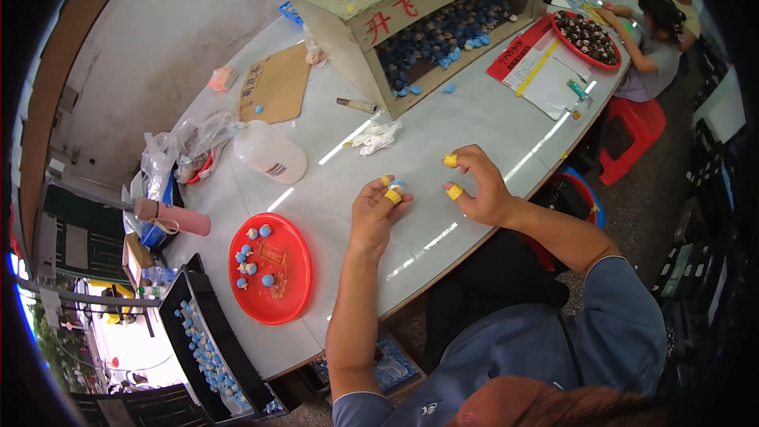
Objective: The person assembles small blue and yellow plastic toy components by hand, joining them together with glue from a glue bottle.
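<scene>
My left hand [371, 215] is closed, pinching a small blue-and-pale figurine piece [398, 185] between taped fingertips above the table. To its right, my right hand [487, 196] is raised with thumb and forefinger spread apart, and nothing shows between them. Yellow tape wraps fingertips on both hands. Left of my left forearm lies a round red tray [303, 292] with several similar blue-and-pale pieces and some crumbs. A crumpled white tissue [376, 137] rests on the table beyond my hands.
A worn open-fronted box [336, 28] heaped with blue pieces stands at the back. Nearby are a white bottle [269, 152], cardboard [274, 83], a pink flask [178, 217] and a black bin [180, 323] of pieces. A co-worker [660, 39] sits far right beside a red basin [563, 35].
</scene>
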{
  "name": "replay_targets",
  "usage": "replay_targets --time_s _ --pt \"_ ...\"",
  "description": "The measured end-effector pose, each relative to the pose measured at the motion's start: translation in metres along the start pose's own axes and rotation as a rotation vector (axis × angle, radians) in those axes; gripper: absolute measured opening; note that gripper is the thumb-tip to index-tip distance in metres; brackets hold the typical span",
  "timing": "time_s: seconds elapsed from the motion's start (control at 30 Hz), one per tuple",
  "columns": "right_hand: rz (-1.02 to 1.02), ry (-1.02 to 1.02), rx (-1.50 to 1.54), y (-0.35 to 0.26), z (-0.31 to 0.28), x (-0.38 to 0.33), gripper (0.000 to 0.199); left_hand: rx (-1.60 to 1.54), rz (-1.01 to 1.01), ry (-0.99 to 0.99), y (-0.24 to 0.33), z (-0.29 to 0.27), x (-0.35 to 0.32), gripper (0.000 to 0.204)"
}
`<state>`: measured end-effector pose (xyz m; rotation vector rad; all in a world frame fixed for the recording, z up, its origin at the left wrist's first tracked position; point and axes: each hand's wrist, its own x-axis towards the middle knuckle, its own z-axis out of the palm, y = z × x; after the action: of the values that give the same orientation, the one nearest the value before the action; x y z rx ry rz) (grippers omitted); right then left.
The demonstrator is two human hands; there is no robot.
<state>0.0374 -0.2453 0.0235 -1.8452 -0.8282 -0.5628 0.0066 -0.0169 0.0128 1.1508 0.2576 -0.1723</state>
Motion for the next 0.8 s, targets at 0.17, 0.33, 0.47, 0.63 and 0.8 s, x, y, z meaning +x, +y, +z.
replay_targets --time_s 0.17,0.33,0.47,0.63,0.8 --pt "0.104 0.545 -0.415 0.049 -0.086 -0.055 0.041 -0.050 -0.060 0.034 0.005 -0.002 -0.005 0.029" --pt "0.596 0.676 -0.877 0.117 -0.171 -0.074 0.070 -0.015 -0.068 0.006 0.000 0.006 -0.004 0.029" --pt "0.618 0.453 -1.071 0.167 -0.181 -0.068 0.055 0.070 -0.095 0.010 0.001 0.005 -0.006 0.030" --pt "0.412 0.592 -0.238 0.137 -0.129 -0.024 0.029 0.080 -0.085 -0.033 0.000 0.006 0.000 0.033" --pt "0.394 -0.015 0.145 0.052 -0.035 0.018 0.030 0.058 -0.107 -0.075 0.001 -0.002 0.000 0.031"
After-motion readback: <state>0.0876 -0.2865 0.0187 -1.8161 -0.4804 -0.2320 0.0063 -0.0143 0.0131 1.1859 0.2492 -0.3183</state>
